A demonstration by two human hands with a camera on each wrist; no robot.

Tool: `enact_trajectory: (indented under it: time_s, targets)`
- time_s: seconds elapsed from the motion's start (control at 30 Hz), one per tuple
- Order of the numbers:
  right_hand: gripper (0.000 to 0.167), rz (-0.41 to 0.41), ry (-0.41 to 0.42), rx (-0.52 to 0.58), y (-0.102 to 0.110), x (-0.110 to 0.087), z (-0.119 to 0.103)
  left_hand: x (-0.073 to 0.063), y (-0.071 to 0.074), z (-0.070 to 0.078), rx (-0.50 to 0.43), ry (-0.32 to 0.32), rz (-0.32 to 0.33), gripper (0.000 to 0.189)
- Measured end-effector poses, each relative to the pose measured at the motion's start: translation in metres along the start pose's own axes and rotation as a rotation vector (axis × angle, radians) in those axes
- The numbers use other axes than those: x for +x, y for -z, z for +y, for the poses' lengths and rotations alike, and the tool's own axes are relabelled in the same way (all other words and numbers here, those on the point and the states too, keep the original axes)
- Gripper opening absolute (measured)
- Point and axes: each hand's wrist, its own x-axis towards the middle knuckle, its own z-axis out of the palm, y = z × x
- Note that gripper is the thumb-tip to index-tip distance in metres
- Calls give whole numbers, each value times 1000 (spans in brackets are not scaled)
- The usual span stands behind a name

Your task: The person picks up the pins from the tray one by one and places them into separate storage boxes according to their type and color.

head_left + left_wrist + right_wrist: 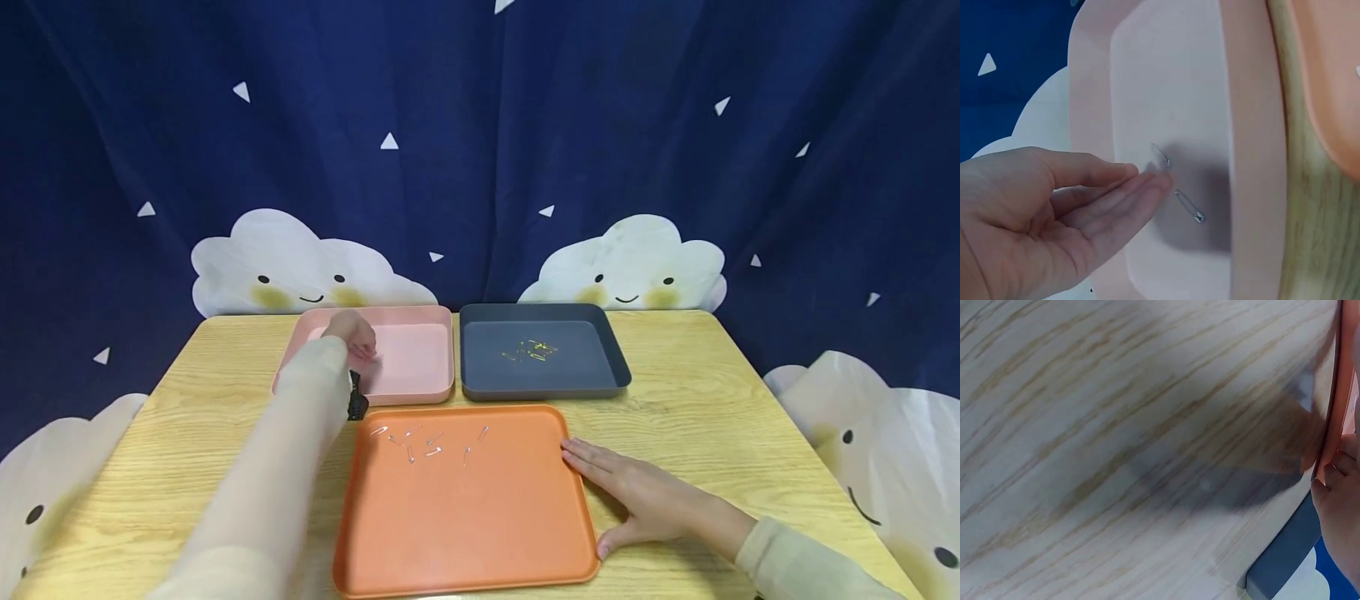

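My left hand (352, 332) hovers inside the pink tray (416, 358), fingers nearly straight and thumb close above them. Just past its fingertips, in the left wrist view, are two silver safety pins (1190, 207); nothing shows pinched between thumb and fingers. Several more silver safety pins (433, 452) lie scattered over the far part of the orange tray (465, 525). On that tray's right edge rests my right hand (645, 493), fingers extended on the rim and thumb near the lower corner. Only part of this hand (1341, 506) shows in the right wrist view.
Right of the pink tray stands a dark grey tray (487, 379) with several gold safety pins (537, 356) in it. All three trays sit on a wooden table (690, 367), close to one another. A dark blue curtain (450, 100) hangs behind the table.
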Motion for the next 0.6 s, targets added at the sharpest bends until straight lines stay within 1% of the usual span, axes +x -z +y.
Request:
enact_trajectory:
  time_s: [0.03,0.07,0.1,0.13,0.17,0.2,0.27,0.33,0.4,0.47,0.6]
  targets:
    - [112,0,-1,1,0,0,0,1,1,-1,20,-11,-5,16]
    - [112,-1,-4,2,0,1,-1,3,2,-2,82,-41,-5,20]
    - [112,-3,-5,3,0,1,-1,9,3,-1,175,-76,6,22]
    - [112,-2,-5,5,0,1,-1,10,4,-2,224,-112,6,27]
    - [112,1,-2,5,0,1,-1,9,3,-4,223,-137,12,30]
    - [112,5,1,4,0,1,-1,9,2,-7,197,-174,36,31]
    - [112,13,8,-2,0,1,-1,6,-1,-13,189,-264,80,32]
    - [112,20,14,-8,0,1,-1,-4,-7,-20,193,-369,120,32]
    - [112,22,17,-10,0,1,-1,-12,-13,-28,238,-469,176,28]
    - [112,19,17,-12,1,1,-1,-23,-20,-34,284,-549,224,24]
    - [112,22,17,-21,1,1,-1,-45,-33,-44,345,-676,307,15]
